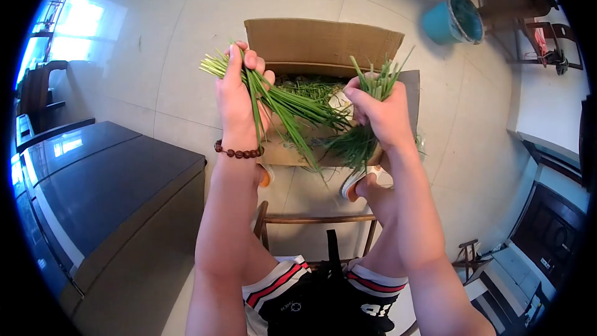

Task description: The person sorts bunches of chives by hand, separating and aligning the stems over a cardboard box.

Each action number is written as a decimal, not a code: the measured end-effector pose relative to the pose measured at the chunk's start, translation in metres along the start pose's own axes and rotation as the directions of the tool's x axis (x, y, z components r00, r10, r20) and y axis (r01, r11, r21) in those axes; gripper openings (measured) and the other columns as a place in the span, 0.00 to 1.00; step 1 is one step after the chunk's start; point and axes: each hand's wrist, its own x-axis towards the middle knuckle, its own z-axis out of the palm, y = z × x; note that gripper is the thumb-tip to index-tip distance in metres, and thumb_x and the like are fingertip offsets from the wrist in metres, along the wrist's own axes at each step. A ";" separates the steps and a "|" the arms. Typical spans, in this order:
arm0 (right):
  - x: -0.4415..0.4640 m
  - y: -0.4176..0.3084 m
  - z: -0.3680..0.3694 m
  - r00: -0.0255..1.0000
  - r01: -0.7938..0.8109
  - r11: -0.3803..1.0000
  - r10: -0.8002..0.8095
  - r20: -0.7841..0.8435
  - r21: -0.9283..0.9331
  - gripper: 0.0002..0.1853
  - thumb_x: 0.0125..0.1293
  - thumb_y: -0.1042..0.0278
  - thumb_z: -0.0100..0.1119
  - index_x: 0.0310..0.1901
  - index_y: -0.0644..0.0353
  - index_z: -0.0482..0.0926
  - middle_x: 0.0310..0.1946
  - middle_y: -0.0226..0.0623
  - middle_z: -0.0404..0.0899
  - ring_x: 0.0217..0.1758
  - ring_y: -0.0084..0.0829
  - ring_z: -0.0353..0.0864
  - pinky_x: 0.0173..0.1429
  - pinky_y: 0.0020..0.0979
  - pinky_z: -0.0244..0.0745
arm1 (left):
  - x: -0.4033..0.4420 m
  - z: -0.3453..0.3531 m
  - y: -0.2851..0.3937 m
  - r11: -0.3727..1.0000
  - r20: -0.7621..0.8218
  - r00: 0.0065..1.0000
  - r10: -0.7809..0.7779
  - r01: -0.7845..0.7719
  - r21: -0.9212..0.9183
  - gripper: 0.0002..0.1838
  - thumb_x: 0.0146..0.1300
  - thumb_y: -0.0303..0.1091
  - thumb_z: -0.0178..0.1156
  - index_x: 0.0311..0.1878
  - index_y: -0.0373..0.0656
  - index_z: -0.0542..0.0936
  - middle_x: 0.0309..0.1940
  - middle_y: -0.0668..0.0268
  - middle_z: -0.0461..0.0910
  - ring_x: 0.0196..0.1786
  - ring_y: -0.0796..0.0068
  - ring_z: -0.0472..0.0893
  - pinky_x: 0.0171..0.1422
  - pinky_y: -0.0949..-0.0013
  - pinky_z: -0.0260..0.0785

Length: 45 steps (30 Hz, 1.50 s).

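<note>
My left hand (242, 93), with a beaded bracelet (238, 151) at the wrist, holds a bunch of long green stalks (292, 104). Their pale cut ends stick out to the left, and the rest slants down to the right. My right hand (380, 102) is closed around a second bunch of thin green leaves (351, 149), which hangs below the fist with some tips poking out above. Both hands are over an open cardboard box (323, 43) that has loose greens (317, 90) inside. Something whitish in the box is partly hidden by the leaves.
A teal bucket (438, 23) with a liner stands at the back right, near wooden furniture. On the left is a large dark table (112, 174). Below the box, a wooden bar (317, 218) crosses between my legs. Pale tiles (205, 0) cover the floor.
</note>
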 end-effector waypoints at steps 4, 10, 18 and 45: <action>0.005 0.005 -0.002 0.996 -0.027 0.981 0.010 -0.086 -0.191 0.06 0.61 0.70 0.70 0.36 0.62 0.87 0.23 0.25 0.80 0.24 0.15 0.74 0.30 0.23 0.68 | -0.003 0.003 0.000 0.998 0.057 0.997 -0.045 0.047 -0.031 0.10 0.80 0.42 0.53 0.51 0.46 0.73 0.34 0.73 0.73 0.32 0.82 0.68 0.31 0.74 0.61; 0.003 -0.001 0.009 0.999 0.037 0.988 -0.042 -0.032 -0.151 0.07 0.62 0.69 0.72 0.37 0.63 0.87 0.25 0.24 0.82 0.26 0.14 0.75 0.32 0.22 0.69 | -0.009 0.015 -0.010 0.990 0.051 0.995 -0.086 0.080 0.116 0.10 0.80 0.42 0.55 0.52 0.46 0.74 0.36 0.74 0.75 0.37 0.82 0.73 0.38 0.75 0.70; -0.008 -0.015 0.013 0.985 -0.061 0.998 0.057 0.165 0.015 0.09 0.63 0.68 0.73 0.35 0.64 0.85 0.20 0.23 0.76 0.19 0.15 0.70 0.24 0.23 0.62 | -0.015 0.024 -0.020 0.956 -0.008 0.997 -0.071 0.070 0.283 0.10 0.79 0.42 0.55 0.49 0.46 0.77 0.35 0.70 0.82 0.28 0.85 0.70 0.27 0.79 0.59; -0.006 -0.009 0.009 0.998 -0.040 0.998 0.043 0.056 -0.046 0.09 0.61 0.69 0.75 0.37 0.65 0.86 0.28 0.27 0.85 0.31 0.14 0.79 0.36 0.23 0.74 | -0.032 0.041 -0.038 0.777 0.120 0.964 -0.236 0.113 0.620 0.09 0.74 0.37 0.64 0.43 0.41 0.81 0.30 0.71 0.84 0.26 0.92 0.72 0.26 0.82 0.60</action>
